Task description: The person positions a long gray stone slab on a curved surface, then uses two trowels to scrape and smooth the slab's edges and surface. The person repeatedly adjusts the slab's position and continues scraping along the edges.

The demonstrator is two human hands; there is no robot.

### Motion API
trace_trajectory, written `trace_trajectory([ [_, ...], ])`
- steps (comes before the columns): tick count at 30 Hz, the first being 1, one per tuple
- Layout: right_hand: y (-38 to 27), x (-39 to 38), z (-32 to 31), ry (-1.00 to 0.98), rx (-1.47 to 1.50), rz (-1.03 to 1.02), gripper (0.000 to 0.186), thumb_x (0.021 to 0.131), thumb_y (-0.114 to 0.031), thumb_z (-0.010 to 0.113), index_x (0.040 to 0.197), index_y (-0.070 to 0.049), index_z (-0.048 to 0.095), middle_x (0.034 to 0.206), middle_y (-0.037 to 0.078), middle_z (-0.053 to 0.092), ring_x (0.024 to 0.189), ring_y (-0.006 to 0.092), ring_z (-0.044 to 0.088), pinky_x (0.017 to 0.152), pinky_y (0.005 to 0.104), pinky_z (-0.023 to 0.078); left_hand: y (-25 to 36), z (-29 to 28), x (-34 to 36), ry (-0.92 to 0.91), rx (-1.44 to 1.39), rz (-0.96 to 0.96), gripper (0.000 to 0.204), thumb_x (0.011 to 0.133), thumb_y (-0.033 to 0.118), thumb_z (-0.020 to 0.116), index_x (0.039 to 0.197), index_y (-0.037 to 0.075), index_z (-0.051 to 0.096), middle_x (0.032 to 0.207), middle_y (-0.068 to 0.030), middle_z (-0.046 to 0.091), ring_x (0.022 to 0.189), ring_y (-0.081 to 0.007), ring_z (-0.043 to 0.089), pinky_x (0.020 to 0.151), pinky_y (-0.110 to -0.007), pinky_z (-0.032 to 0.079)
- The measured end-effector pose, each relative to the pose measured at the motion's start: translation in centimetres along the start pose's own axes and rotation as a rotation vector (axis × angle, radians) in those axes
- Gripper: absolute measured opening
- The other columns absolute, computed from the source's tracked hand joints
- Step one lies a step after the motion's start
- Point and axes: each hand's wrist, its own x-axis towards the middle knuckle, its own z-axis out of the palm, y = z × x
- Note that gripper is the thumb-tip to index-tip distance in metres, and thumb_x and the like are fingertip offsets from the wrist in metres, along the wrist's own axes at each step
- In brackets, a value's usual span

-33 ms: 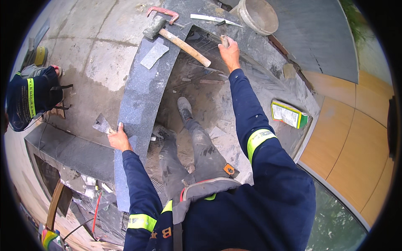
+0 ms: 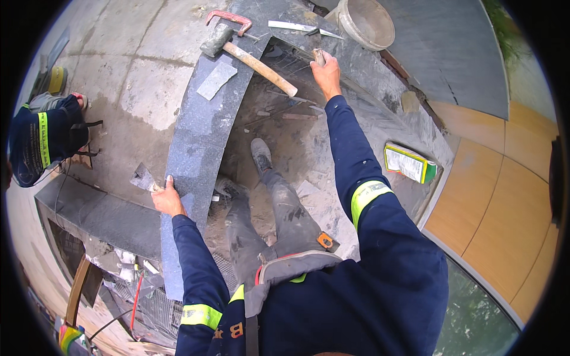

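Note:
My left hand (image 2: 170, 198) is closed around the pale handle of a putty knife (image 2: 143, 178) with a broad, mortar-smeared blade. This hand rests at the left edge of a long speckled grey stone slab (image 2: 200, 133), beside its near part. My right hand (image 2: 326, 74), stretched far forward, grips a short, worn tan handle (image 2: 319, 57); the kind of tool cannot be made out. It is over the far right stone ledge (image 2: 380, 83). On the slab's far part lie a mallet (image 2: 249, 59) with a wooden handle and a loose stone offcut (image 2: 217, 80).
A red clamp (image 2: 228, 18), a pale flat strip (image 2: 303, 27) and a dirty bucket (image 2: 367, 24) stand or lie at the far end. A white-and-green packet (image 2: 408, 162) lies at right. My feet are in a rubble-strewn recess (image 2: 285, 136). Another person (image 2: 50, 136) crouches at left.
The view has shifted very slightly, so the slab, mallet and clamp appear a little farther left. Both hands keep their holds.

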Motion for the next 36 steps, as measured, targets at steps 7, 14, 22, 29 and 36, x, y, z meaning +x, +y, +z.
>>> trace_trajectory([
  [7,-1.2,1.2,1.0,-0.114,0.253,-0.111,0.053,0.087,-0.025,0.080,0.134,0.000,0.069,0.111,0.021,0.075,0.098,0.0337,0.073,0.091,0.0430,0.058,0.7,-0.3,-0.4,0.289,0.169,0.255,0.069,0.077,0.051,0.092,0.116,-0.003,0.072,0.106,-0.0209,0.077,0.103,-0.0402,0.074,0.092,-0.048,0.057],
  [14,-17.0,-15.2,-5.1,-0.777,0.767,0.196,0.049,0.104,-0.026,0.073,0.144,-0.002,0.058,0.092,-0.001,0.065,0.071,0.0039,0.056,0.060,0.0224,0.047,17.5,-3.1,-8.8,-0.031,-0.443,0.231,0.046,0.093,0.040,0.083,0.101,0.000,0.061,0.082,-0.0220,0.072,0.076,-0.0417,0.071,0.073,-0.048,0.055],
  [22,-20.7,-17.6,-4.7,-0.676,0.586,0.032,0.038,0.099,-0.022,0.073,0.131,-0.002,0.068,0.109,0.022,0.077,0.099,0.0314,0.077,0.088,0.0396,0.058,22.4,-1.4,-14.6,-0.226,-0.512,0.381,0.021,0.094,0.015,0.074,0.109,0.004,0.064,0.090,-0.0201,0.077,0.084,-0.0392,0.077,0.072,-0.044,0.057],
  [29,-21.0,-16.4,-5.2,-0.707,0.641,0.096,0.036,0.099,-0.018,0.073,0.129,0.001,0.071,0.100,0.010,0.077,0.084,0.0141,0.068,0.078,0.0322,0.055,17.9,-2.4,-16.4,-0.199,-0.208,0.685,0.029,0.088,0.019,0.076,0.109,0.010,0.058,0.093,-0.0171,0.071,0.085,-0.0441,0.071,0.069,-0.053,0.054],
  [36,-18.4,-15.5,-7.4,-0.710,1.021,0.400,0.045,0.102,-0.021,0.075,0.140,-0.001,0.062,0.088,-0.004,0.061,0.062,0.0015,0.049,0.048,0.0185,0.034,14.5,-3.4,-20.6,-0.396,-0.350,0.299,0.038,0.098,0.026,0.071,0.121,0.000,0.057,0.108,-0.0283,0.072,0.098,-0.0458,0.071,0.087,-0.050,0.055],
])
